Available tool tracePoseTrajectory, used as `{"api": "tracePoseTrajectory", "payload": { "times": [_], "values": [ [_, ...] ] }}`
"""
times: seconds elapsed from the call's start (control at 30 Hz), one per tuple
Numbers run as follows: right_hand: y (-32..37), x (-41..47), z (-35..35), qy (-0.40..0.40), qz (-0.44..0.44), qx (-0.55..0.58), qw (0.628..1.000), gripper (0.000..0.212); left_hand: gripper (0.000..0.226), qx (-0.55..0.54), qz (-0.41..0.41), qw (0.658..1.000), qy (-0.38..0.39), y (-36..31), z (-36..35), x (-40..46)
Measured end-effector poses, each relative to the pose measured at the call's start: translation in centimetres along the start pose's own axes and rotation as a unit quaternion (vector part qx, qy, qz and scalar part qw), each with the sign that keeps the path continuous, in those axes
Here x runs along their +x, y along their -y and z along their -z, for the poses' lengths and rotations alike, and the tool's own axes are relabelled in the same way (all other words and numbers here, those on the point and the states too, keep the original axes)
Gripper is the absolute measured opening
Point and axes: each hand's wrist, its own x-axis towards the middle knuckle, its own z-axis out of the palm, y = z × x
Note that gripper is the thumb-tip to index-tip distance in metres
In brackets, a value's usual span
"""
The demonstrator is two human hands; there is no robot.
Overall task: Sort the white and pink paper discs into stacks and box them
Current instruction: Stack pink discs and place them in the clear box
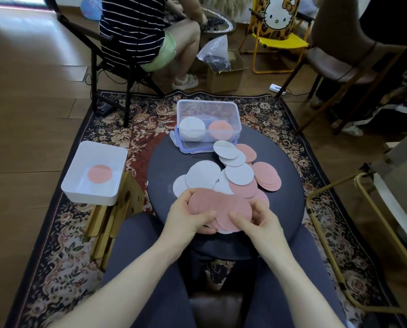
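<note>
Both my hands hold a fanned bunch of pink discs [217,204] at the near edge of the round dark table [160,176]. My left hand [188,215] grips the bunch from the left with its thumb on top. My right hand [256,221] pinches its right side. Loose white discs [203,174] and pink discs [267,174] lie scattered just beyond. At the table's far edge a clear plastic box [208,107] holds a white stack [192,129] and a pink stack [220,130].
A white tray [79,185] with one pink disc sits on a wooden stool at the left. The clear box stands on its blue-edged lid [186,147]. A seated person [136,31], chairs and a cardboard box are beyond the patterned rug.
</note>
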Motion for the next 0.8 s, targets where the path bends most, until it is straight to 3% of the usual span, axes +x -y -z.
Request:
{"api": "tracePoseTrajectory", "payload": {
  "times": [0.27,0.43,0.63,0.73,0.8],
  "values": [
    [-0.5,0.0,0.8,-0.024,0.105,-0.127,0.986,0.025,0.034,0.153,-0.133,0.979,0.001,0.6,-0.9,-1.0],
    [-1.0,-0.4,0.8,-0.018,0.135,-0.098,0.986,0.026,0.037,0.256,-0.201,0.945,0.041,0.7,-0.6,-1.2],
    [-1.2,-0.8,-0.1,0.004,0.122,-0.091,0.988,0.033,0.041,0.408,-0.234,0.878,0.091,2.7,-0.7,-0.6],
    [-1.3,-0.9,0.2,0.002,0.127,-0.092,0.988,0.028,0.031,0.517,-0.311,0.796,0.043,2.4,-0.5,-0.5],
    [-1.2,-0.9,0.3,-0.003,0.138,-0.1,0.985,0.026,0.025,0.547,-0.338,0.765,0.029,1.9,-0.4,-0.5]
  ]
}}
